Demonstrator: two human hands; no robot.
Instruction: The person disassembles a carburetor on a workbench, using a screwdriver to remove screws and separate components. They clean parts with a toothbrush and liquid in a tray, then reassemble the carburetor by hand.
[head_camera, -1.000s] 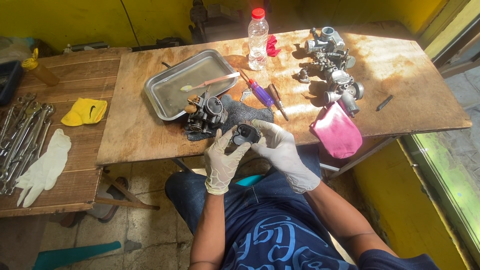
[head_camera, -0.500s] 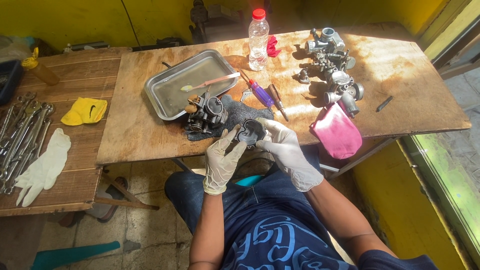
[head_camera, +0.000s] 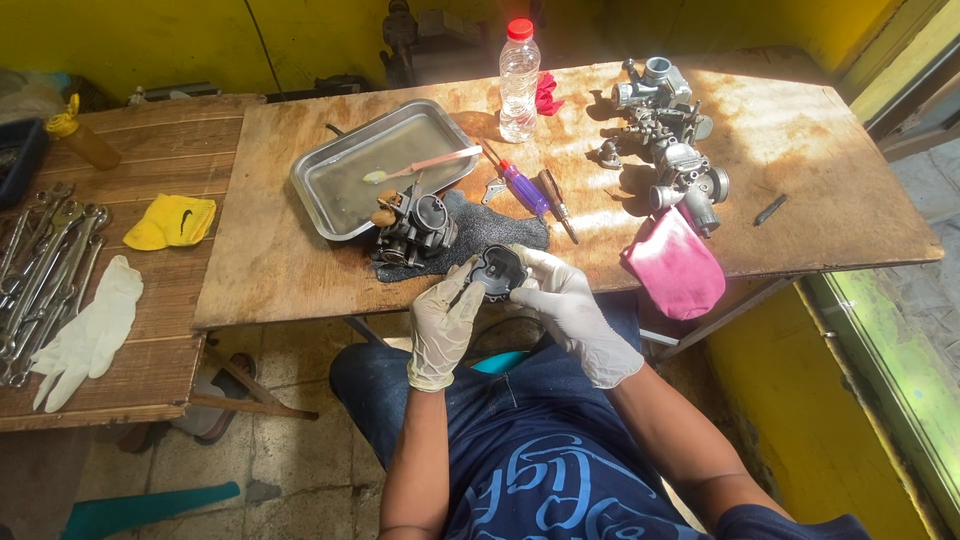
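Note:
Both my hands wear white gloves and together hold a small black carburetor part (head_camera: 497, 271) just over the near edge of the wooden table (head_camera: 800, 170). My left hand (head_camera: 443, 325) grips its left side from below. My right hand (head_camera: 567, 305) holds its right side, fingers curled over the top. Just beyond, a dark carburetor body (head_camera: 415, 226) rests on a dark cloth (head_camera: 490, 232).
A metal tray (head_camera: 345, 180) holds a toothbrush (head_camera: 420, 165). Screwdrivers (head_camera: 525, 187), a plastic bottle (head_camera: 519, 80), several carburetors (head_camera: 665, 135) and a pink rag (head_camera: 675, 265) lie on the table. On the left bench are wrenches (head_camera: 45, 260), a white glove (head_camera: 90, 330) and a yellow cloth (head_camera: 172, 221).
My hands have drawn the black part slightly toward the table edge and turned it; the left hand shifted lower beneath it.

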